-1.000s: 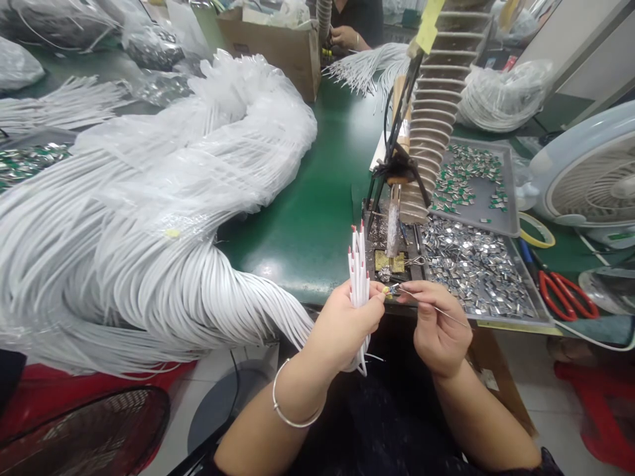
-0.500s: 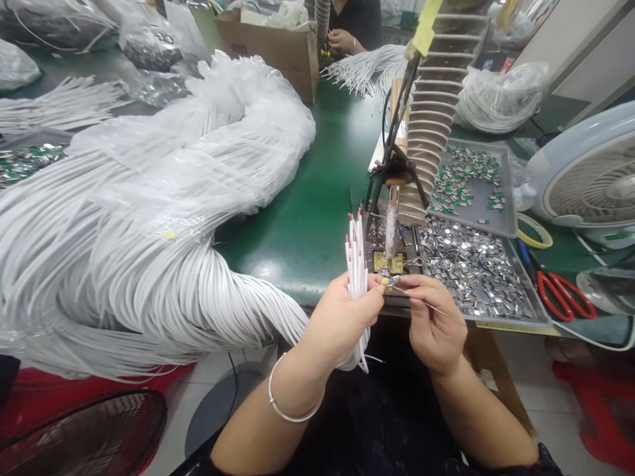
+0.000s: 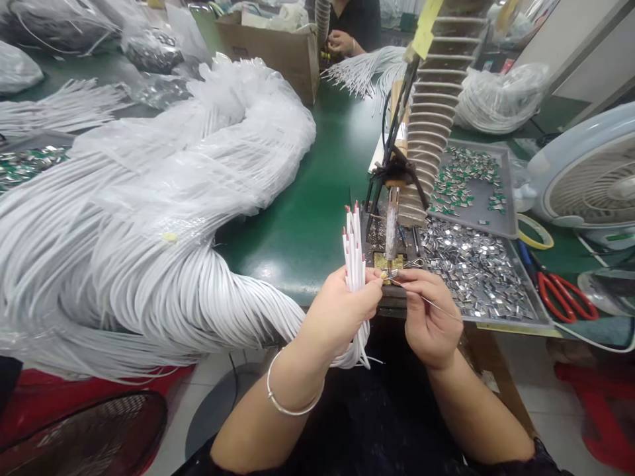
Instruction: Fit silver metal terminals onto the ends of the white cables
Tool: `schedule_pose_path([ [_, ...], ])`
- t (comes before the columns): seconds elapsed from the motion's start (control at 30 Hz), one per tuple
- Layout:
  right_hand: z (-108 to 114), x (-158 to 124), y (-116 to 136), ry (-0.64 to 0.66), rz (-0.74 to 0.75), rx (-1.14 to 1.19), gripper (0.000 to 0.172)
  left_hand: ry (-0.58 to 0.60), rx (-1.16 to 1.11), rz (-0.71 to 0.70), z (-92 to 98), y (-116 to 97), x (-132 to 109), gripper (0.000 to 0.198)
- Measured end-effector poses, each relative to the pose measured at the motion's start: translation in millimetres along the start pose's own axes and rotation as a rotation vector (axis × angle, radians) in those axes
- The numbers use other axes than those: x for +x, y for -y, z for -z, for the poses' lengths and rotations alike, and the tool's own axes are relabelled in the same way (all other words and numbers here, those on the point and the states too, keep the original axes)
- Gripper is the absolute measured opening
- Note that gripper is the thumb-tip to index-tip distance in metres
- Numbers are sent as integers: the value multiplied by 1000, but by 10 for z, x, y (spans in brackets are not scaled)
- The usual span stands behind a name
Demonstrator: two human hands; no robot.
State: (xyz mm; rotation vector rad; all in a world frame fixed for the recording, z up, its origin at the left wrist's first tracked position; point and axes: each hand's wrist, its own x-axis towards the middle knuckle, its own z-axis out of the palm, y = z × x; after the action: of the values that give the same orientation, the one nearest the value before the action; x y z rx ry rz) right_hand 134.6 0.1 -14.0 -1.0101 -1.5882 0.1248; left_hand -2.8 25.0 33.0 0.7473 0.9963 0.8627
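Observation:
My left hand (image 3: 342, 307) is closed around a bunch of white cables (image 3: 354, 261), whose reddish tips point up. Its thumb and forefinger reach to the tip of a soldering iron (image 3: 391, 228) mounted upright, point down. My right hand (image 3: 432, 317) pinches a thin strand of solder wire (image 3: 436, 306) that trails off to the right. Between the fingertips of both hands, under the iron, sits a small metal piece; its details are too small to make out. A yellow sponge (image 3: 381, 260) lies just behind the fingertips.
A large bundle of white cables (image 3: 163, 264) covers the left. Right are a tray of metal shells (image 3: 538, 314), a tray of green boards (image 3: 510, 198), red-handled scissors (image 3: 565, 297) and a fan (image 3: 600, 178). A ribbed hose (image 3: 436, 112) hangs over the bench; opposite, a person's hand (image 3: 341, 43) shows.
Both hands have shifted slightly up and left, with the cable bunch moving along. The fingertips are a little closer to the iron's tip. Grips look the same.

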Motion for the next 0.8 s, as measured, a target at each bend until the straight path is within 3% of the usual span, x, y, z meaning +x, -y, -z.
schedule_pose_path([
  [0.8, -44, 24, 9, -23, 19, -8, 26, 20, 4, -24, 21, -24, -15, 5],
])
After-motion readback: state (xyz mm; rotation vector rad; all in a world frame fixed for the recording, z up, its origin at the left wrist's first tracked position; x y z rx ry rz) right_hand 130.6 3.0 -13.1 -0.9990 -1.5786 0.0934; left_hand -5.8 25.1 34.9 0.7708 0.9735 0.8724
